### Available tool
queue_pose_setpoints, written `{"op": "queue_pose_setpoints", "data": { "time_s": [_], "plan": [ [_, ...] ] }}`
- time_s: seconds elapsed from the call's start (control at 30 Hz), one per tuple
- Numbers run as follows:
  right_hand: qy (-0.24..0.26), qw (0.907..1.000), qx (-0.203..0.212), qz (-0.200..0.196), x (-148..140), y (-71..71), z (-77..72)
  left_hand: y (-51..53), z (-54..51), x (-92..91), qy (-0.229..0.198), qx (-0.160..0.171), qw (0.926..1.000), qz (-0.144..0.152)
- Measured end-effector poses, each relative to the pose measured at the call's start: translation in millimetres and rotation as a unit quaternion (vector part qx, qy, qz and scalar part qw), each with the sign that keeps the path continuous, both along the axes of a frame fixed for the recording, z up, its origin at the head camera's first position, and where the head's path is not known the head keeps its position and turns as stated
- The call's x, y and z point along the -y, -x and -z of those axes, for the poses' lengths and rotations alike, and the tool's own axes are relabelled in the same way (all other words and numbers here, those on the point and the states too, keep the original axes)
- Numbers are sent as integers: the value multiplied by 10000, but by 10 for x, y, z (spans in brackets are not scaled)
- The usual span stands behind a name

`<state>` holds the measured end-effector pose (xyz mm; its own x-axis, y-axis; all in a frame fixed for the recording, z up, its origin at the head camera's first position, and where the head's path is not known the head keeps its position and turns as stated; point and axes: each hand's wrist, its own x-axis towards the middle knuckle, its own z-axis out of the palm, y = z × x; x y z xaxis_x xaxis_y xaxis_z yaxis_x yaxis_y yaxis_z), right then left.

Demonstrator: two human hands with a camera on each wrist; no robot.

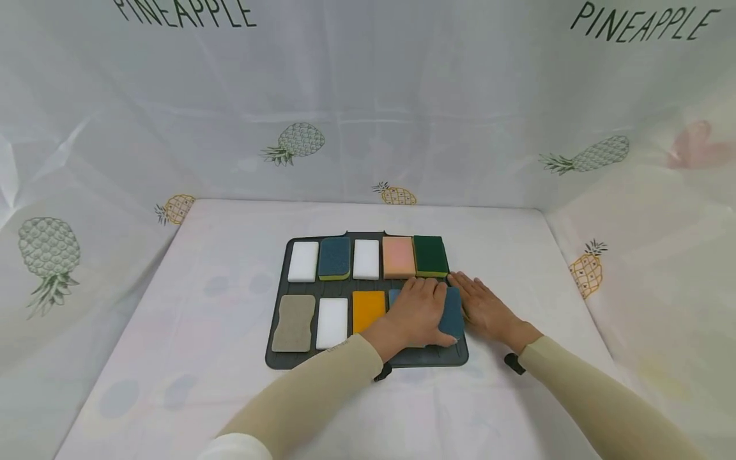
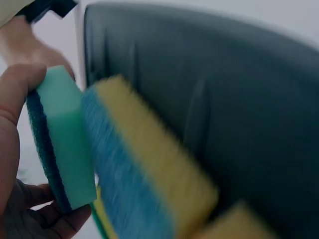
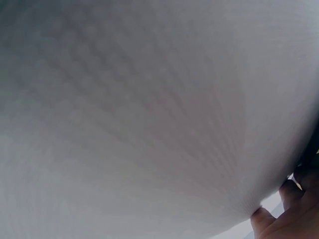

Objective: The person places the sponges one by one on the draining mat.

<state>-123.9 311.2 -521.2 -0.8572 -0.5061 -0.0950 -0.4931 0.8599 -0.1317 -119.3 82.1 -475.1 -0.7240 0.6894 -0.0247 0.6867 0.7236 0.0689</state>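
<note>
My left hand [image 1: 418, 311] grips a sponge [image 2: 72, 144] with a pale green body and a dark blue scouring face, thumb at one end and fingers at the other. That sponge [image 1: 452, 313] is at the right end of the near row on a dark tray [image 1: 368, 286]. Partly under the left hand is a blue-and-yellow sponge [image 2: 144, 159], tilted in the left wrist view. My right hand [image 1: 489, 313] lies along the tray's right edge with fingers extended forward, beside the gripped sponge. In the right wrist view only some fingers [image 3: 289, 214] show at the corner.
The far row holds white blocks [image 1: 303, 262], a blue sponge [image 1: 335, 257], a pink one [image 1: 398, 257] and a dark green one [image 1: 430, 255]. Nearer lie a grey-beige sponge [image 1: 293, 324], a white block [image 1: 331, 323] and an orange sponge [image 1: 368, 310]. A white cloth [image 1: 224, 332] covers the table.
</note>
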Motion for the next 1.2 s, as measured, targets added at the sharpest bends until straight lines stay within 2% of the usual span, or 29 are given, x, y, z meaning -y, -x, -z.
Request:
{"op": "queue_pose_setpoints", "data": {
  "time_s": [0.13,0.23,0.53,0.67,0.77,0.9,1.0,1.1,1.2],
  "plan": [
    [101,9999,-68,-62,11,15,7,-27,85,-70,44,142,9998,-158],
    [298,9995,20,61,27,33,6,-21,116,-68,139,124,9995,-269],
    [577,9975,293,268,43,81,-11,33,148,-96,341,132,9989,-297],
    [971,9936,474,339,40,111,-25,36,140,-94,426,159,9985,-315],
    [1246,9901,482,426,20,130,-63,20,114,-1,295,275,9985,-361],
    [1258,9893,332,658,-28,115,-134,6,115,320,-240,351,9979,-488],
    [1258,9874,262,925,-80,56,-174,-4,128,708,-678,323,9942,-773],
    [1314,9837,215,1206,-132,-28,-201,-31,133,1214,-1125,309,9845,-1306],
    [1330,9812,69,1396,-178,-103,-208,-86,151,1764,-1576,262,9674,-1964]
  ]
}}
